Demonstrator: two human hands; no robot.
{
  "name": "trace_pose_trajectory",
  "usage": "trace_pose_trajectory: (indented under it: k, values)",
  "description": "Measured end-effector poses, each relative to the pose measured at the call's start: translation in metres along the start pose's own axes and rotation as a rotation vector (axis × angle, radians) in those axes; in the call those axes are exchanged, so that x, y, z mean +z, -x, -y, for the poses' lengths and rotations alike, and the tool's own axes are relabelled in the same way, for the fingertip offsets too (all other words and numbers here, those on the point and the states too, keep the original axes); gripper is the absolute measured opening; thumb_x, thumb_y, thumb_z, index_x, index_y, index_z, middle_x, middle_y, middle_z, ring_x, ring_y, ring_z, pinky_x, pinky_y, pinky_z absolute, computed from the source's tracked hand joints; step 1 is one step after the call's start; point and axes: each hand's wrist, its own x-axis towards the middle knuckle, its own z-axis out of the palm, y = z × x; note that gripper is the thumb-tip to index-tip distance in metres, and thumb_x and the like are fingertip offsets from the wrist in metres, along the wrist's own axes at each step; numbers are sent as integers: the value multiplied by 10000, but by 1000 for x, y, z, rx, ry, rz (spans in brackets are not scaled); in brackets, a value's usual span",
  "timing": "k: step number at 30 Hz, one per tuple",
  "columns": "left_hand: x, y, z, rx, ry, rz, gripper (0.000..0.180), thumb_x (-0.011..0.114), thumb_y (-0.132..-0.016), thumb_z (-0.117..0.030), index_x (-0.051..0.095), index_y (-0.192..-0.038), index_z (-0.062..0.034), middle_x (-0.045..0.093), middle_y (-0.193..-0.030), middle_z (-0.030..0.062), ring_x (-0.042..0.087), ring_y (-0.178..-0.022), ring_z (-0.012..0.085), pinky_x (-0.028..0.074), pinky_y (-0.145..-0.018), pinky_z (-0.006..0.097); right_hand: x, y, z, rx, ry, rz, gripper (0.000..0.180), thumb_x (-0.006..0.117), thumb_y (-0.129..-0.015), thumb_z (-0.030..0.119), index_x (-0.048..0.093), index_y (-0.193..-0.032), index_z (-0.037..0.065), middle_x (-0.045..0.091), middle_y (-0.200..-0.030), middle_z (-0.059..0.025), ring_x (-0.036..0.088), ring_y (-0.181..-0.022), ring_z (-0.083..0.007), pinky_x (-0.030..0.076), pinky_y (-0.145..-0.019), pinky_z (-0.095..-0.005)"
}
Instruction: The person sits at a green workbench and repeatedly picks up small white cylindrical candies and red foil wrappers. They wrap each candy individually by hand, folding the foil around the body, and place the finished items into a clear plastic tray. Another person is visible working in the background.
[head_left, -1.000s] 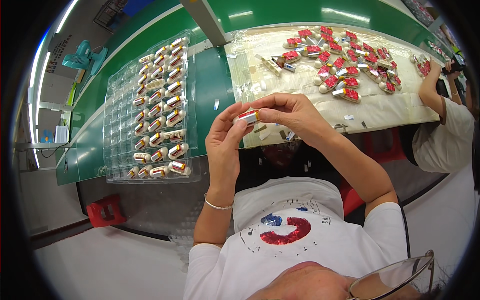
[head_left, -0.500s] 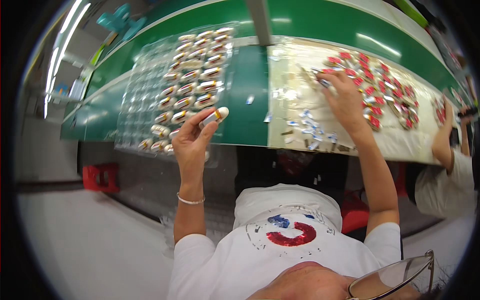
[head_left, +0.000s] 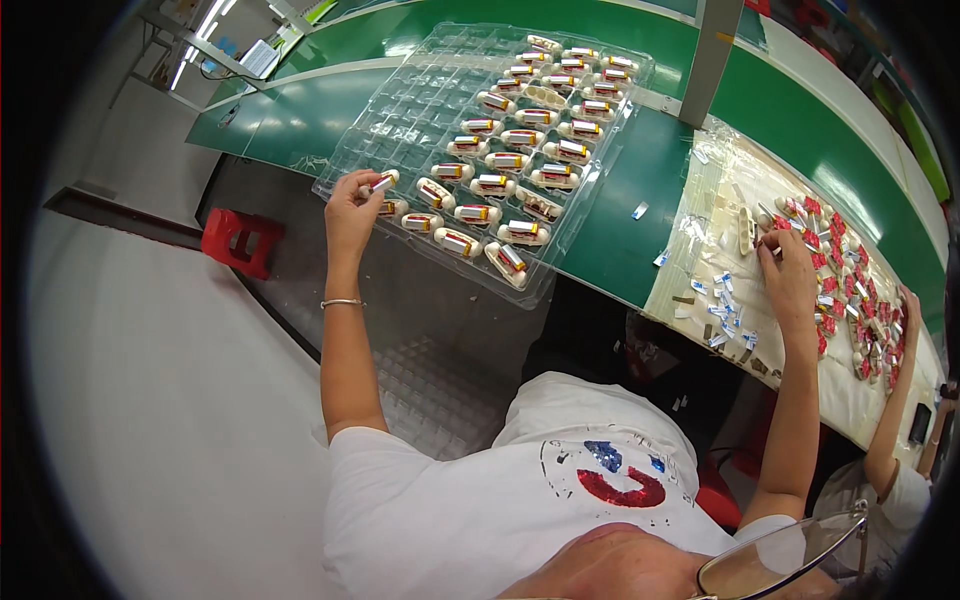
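T-shirt (head_left: 540, 480), white with red and blue sequins, fills the lower edge. Left hand (head_left: 352, 208), thin bracelet (head_left: 342, 302) at the wrist: thumb and fingers pinched on one cream capsule-shaped piece (head_left: 383, 182) with a silver band. Piece is at the near-left edge of the transparent tray (head_left: 375, 130); can't tell if it touches a cell. Tray's near edge overhangs the table; similar banded pieces (head_left: 493, 185) sit in its right-hand rows, a few at the near end askew. Right hand (head_left: 788, 268) is well apart, over the cream sheet (head_left: 770, 315), fingertips bunched just beside a pale elongated piece (head_left: 745, 230); can't tell what, if anything, they grip. White-and-blue slips (head_left: 722, 300) lie scattered left of that wrist. Red-wrapped pieces (head_left: 835, 250) heap to its right, co-worker's hand (head_left: 910, 310) at the heap's edge. Farther off: grey post (head_left: 712, 65) at the green table (head_left: 640, 160).
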Motion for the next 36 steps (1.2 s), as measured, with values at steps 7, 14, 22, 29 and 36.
trace_pose_trajectory:
  k: [7,14,22,29,36]
  values:
    - [1,-31,-1,157,-204,324,134,606,-755,-52,662,-874,-27,645,-932,95,630,-898,253,480,-812,337,-3,-3,3,8,-277,-82,124,632,-869,81,630,-980,25,677,-879,-117,657,-816,-219,497,-746,-328]
    - [24,-49,25,260,-276,449,82,508,-771,65,562,-776,4,547,-787,100,585,-740,257,450,-672,332,-31,-3,25,-42,-458,-124,139,650,-882,109,662,-972,4,685,-871,-119,663,-808,-209,513,-739,-315]
    - [39,-27,-51,281,-158,165,286,522,-793,97,636,-1037,0,666,-1095,118,626,-1053,235,447,-953,335,-43,8,39,-13,-722,-66,123,659,-897,102,681,-979,15,660,-839,-26,579,-737,-76,479,-702,-237]
    - [158,69,-240,203,525,666,428,692,-873,-155,597,-1276,-45,630,-1244,101,580,-1149,193,415,-1006,340,-39,19,68,65,-1050,190,187,594,-947,114,666,-1076,-1,673,-911,-38,610,-813,-88,501,-742,-237]
    - [213,96,-260,-297,1151,1060,365,576,-973,-210,589,-1240,39,663,-1119,103,626,-1006,128,477,-897,251,-42,36,67,21,-951,101,190,637,-914,87,659,-1082,1,697,-933,-58,656,-826,-101,520,-741,-247]
